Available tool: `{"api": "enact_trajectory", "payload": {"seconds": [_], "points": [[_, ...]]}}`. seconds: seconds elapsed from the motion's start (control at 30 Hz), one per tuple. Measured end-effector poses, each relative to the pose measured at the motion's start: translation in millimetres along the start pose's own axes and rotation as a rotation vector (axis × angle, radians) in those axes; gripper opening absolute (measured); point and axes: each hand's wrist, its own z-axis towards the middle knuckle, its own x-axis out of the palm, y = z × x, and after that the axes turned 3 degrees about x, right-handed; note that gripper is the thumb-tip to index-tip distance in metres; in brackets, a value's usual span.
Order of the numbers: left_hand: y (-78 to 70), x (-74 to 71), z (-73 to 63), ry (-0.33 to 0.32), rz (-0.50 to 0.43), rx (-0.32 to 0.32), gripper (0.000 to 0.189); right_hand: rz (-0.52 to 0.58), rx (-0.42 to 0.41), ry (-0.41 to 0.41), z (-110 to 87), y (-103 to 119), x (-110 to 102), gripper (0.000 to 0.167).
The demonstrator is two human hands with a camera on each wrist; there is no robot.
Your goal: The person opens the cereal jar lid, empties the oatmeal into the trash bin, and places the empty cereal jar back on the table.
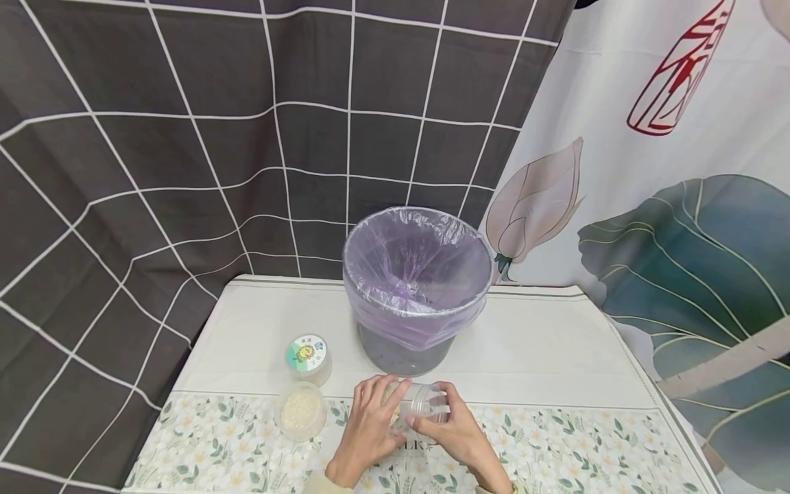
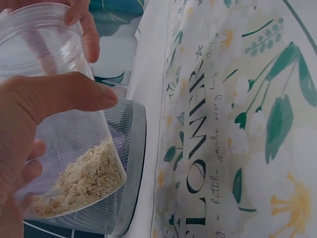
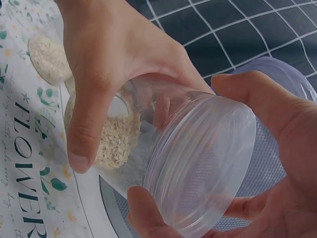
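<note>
Between my hands lies a clear plastic jar (image 2: 79,124), tipped on its side, with oat flakes (image 2: 91,171) gathered at its bottom end. My left hand (image 1: 372,423) grips the jar's body, thumb on one side and fingers on the other. Thumb and fingers of my right hand (image 1: 455,429) curl round the ridged, clear mouth end (image 3: 208,153). Seen from the right wrist, the flakes stay toward the base, away from that end. On the cloth left of my left hand stands a round tub (image 1: 301,414) of pale grains.
Behind the tub is a container (image 1: 307,357) with a green-and-white label on top. A mesh bin (image 1: 404,353) with a purple bag liner (image 1: 420,274) stands just beyond my hands. Floral cloth (image 1: 580,439) covers the table front; a dark checked curtain (image 1: 228,151) hangs behind.
</note>
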Motion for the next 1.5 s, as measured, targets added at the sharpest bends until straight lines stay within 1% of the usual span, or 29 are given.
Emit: {"api": "enact_trajectory", "payload": {"seconds": [0.23,0.47,0.6,0.7,0.9,1.0,1.1,1.3,1.5], "points": [[1.0,-1.8,2.1,0.002,-0.011,0.005,0.095,-0.005,-0.031,0.006,-1.1,2,-1,0.07],[0.1,-5.2,3.4,0.061,-0.04,-0.016,0.095,-0.03,-0.055,0.012,-3.8,3,-3,0.072],[0.4,-7.1,4.7,0.083,-0.048,-0.019,0.093,-0.041,-0.06,0.003,-5.6,3,-3,0.073],[0.6,-8.5,5.1,0.098,-0.067,-0.022,0.091,-0.066,-0.074,-0.002,-7.2,2,-3,0.075],[1.7,-11.0,4.4,0.158,-0.113,-0.026,0.091,-0.181,-0.101,-0.007,-9.3,1,-4,0.077],[2.8,-13.0,4.9,0.192,-0.127,-0.033,0.092,-0.202,-0.126,-0.004,-9.6,1,-4,0.078],[3.7,-15.1,5.4,0.221,-0.142,-0.037,0.093,-0.211,-0.165,0.016,-10.4,1,-4,0.079],[4.7,-18.7,6.8,0.266,-0.172,-0.05,0.095,-0.249,-0.232,0.032,-12.3,1,-4,0.083],[4.8,-20.2,7.7,0.311,-0.2,-0.066,0.097,-0.272,-0.291,0.043,-14.1,1,-3,0.083]]}}
